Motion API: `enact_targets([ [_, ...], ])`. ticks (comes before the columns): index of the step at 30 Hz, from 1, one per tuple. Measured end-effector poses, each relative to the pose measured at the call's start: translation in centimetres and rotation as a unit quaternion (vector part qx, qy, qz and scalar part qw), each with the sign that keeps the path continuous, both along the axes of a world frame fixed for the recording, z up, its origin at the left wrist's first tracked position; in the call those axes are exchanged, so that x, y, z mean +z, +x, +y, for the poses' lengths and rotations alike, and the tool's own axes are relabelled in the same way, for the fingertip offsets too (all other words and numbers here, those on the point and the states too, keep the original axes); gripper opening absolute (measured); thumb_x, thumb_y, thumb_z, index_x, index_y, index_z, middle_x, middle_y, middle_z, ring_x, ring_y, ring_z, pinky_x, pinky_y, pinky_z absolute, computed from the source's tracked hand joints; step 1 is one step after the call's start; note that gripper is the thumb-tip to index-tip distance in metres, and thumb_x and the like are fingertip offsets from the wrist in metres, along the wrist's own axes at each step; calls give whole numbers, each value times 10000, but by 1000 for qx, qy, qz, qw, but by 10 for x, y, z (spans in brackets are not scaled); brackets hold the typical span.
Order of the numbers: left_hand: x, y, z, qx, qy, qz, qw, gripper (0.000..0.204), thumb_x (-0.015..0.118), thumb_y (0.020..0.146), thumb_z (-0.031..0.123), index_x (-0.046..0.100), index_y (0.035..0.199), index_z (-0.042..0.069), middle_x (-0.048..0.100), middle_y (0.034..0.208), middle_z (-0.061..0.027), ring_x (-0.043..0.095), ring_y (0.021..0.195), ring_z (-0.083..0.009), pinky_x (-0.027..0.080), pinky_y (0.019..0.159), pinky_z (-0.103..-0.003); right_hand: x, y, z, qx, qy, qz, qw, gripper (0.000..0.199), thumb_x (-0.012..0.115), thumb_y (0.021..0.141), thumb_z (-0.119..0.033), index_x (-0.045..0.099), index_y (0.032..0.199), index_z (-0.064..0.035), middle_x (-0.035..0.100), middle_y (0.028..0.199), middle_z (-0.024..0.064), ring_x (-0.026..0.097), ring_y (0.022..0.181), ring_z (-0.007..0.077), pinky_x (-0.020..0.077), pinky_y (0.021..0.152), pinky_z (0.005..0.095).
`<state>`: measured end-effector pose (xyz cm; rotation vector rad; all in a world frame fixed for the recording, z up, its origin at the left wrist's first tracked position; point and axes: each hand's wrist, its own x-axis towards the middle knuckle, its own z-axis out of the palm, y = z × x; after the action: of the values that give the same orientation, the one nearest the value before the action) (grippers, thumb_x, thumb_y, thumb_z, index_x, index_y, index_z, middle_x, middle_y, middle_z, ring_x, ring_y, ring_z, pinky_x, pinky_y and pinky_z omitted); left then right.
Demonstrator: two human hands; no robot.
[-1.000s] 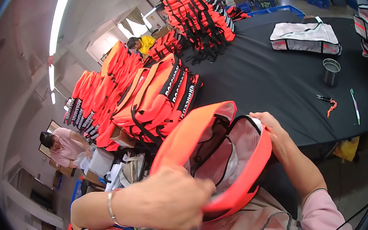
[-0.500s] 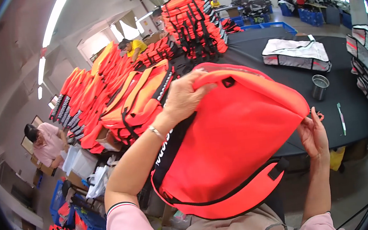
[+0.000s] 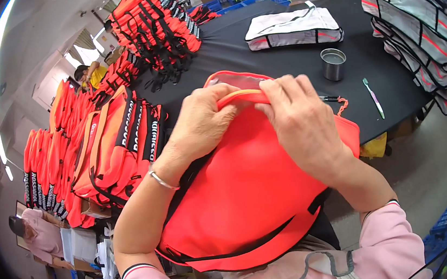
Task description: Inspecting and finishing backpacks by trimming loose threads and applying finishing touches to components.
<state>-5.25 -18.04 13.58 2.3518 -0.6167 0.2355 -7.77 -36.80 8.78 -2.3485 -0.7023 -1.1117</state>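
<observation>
A bright red-orange fabric bag (image 3: 240,192) with black trim rests against my front, its upper rim raised. My left hand (image 3: 205,117), with a silver bangle at the wrist, is closed on the rim's left part. Close beside it, my right hand (image 3: 306,120) grips the same rim, fingers bent over the edge and thumb beneath. A strip of orange edging (image 3: 243,97) shows between the two hands. Behind it, a greyish see-through panel (image 3: 239,79) of the bag stands up. The fingertips of both hands are partly hidden by the fabric.
On the black table (image 3: 224,47) are a metal cup (image 3: 333,65), a toothbrush (image 3: 374,100), a dark slim object with an orange cord (image 3: 343,105) and a grey-white bag (image 3: 293,27). Stacked bags stand left (image 3: 107,151) and right (image 3: 414,32). A co-worker in pink (image 3: 43,234) is at left.
My right hand has left the bag's right corner and come in beside my left hand on the rim. The view has turned right and downward.
</observation>
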Motion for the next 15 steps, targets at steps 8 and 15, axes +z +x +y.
enact_targets([
  [8, 17, -57, 14, -41, -255, 245, 935, 199, 644, 933, 67, 702, 1089, -41, 688, 935, -5, 591, 830, -33, 498, 755, -192, 10, 1, -11, 334, 236, 189, 893, 217, 710, 882, -173, 636, 806, 16, 631, 708, 59, 566, 624, 178, 471, 623, 302],
  [15, -22, -105, 7, -197, -504, 356, 762, 247, 645, 943, 184, 709, 1019, -42, 716, 900, -40, 646, 793, -65, 529, 743, -222, 21, -4, -14, 601, 339, 475, 546, 358, 664, 945, -313, 660, 750, -14, 609, 686, -29, 507, 604, 14, 415, 560, 182],
])
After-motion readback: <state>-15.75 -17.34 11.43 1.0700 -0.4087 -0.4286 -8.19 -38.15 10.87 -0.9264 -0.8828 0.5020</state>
